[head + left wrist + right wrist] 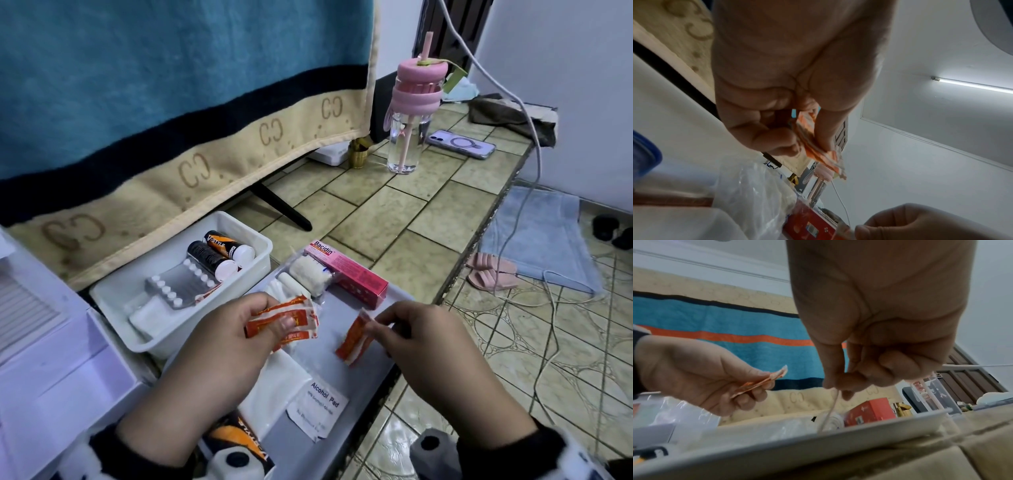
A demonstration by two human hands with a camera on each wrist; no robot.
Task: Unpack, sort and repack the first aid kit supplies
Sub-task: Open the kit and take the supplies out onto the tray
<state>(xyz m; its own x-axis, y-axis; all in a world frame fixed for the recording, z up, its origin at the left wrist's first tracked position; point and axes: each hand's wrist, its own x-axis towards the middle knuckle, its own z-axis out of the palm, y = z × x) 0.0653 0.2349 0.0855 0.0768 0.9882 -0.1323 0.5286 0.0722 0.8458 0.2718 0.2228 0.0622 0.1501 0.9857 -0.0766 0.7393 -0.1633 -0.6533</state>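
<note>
Left hand [219, 337] pinches a fanned stack of orange-and-white plaster strips [286, 320], right hand [416, 334] pinches one more orange-and-white strip [354, 339], so I'd square the edges before stacking.

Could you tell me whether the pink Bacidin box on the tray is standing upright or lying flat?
Lying flat: the Bacidin box rests on its long side on the tray, label facing up.

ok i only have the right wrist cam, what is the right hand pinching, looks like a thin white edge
observer: The right hand pinches an orange-and-white packet by its top end, over the grey tray.
operator: anything flat nearer me
observer: An alcohol pad sachet lies near the tray's front.
operator: whats in a container so far
observer: The white bin holds two black tubes and a blister strip of white tablets.
</note>
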